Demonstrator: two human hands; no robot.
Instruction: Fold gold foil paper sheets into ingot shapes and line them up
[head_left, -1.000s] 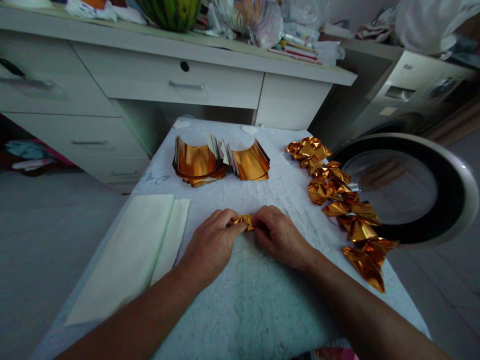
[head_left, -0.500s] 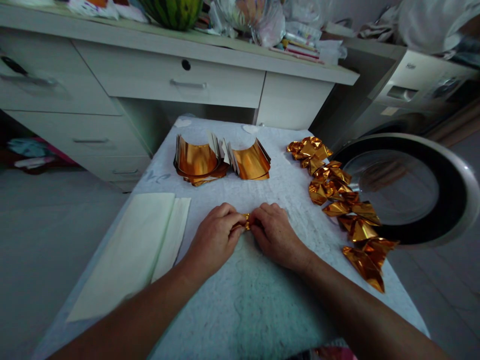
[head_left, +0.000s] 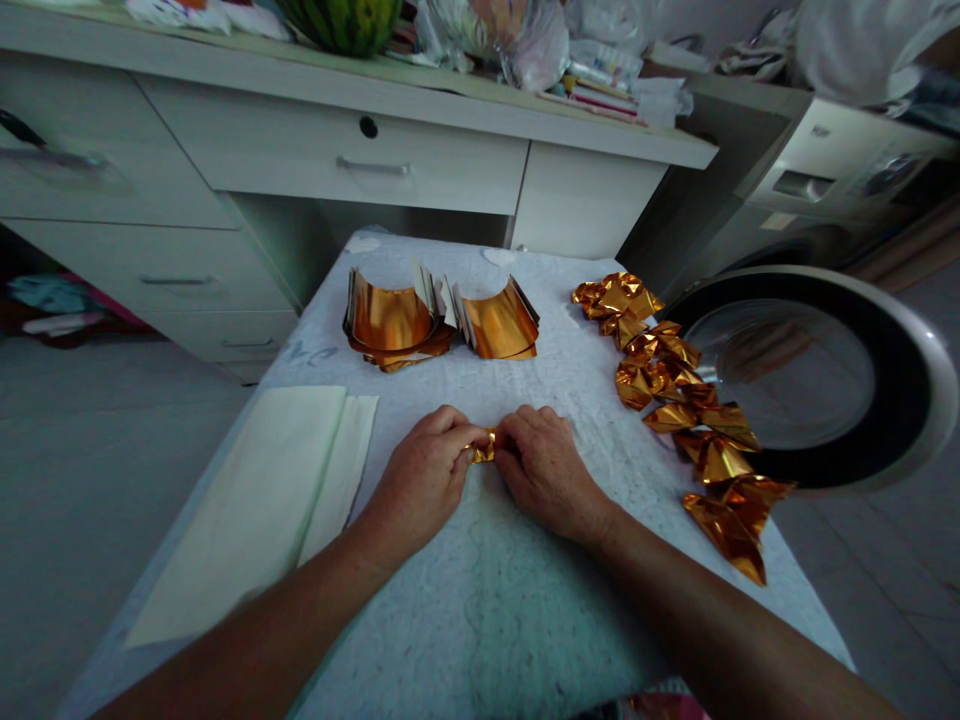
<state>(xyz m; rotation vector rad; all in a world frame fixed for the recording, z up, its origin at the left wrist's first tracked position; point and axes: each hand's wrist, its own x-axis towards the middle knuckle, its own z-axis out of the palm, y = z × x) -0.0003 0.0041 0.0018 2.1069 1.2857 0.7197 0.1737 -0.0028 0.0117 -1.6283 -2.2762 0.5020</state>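
Note:
Between my two hands, over the middle of the cloth-covered table (head_left: 525, 600), is a small piece of gold foil paper (head_left: 484, 447), mostly hidden by my fingers. My left hand (head_left: 431, 465) pinches its left end, thumb and forefinger closed. My right hand (head_left: 547, 470) grips the right end with its fingers bent down. Beyond them stand two curved stacks of gold foil sheets, the left stack (head_left: 390, 318) and the right stack (head_left: 499, 325). Along the right side runs a row of folded gold foil pieces (head_left: 716, 455), crumpled and overlapping.
Pale folded paper (head_left: 247, 510) lies on the table's left side. Past the far edge is a white desk (head_left: 360, 160) with drawers, carrying a watermelon (head_left: 345, 22) and plastic bags. A washing machine's open round door (head_left: 787, 375) stands close against the right edge.
My left fingers have shifted slightly on the foil, and a bit more of it shows between my hands. The stacks and the folded row remain in place.

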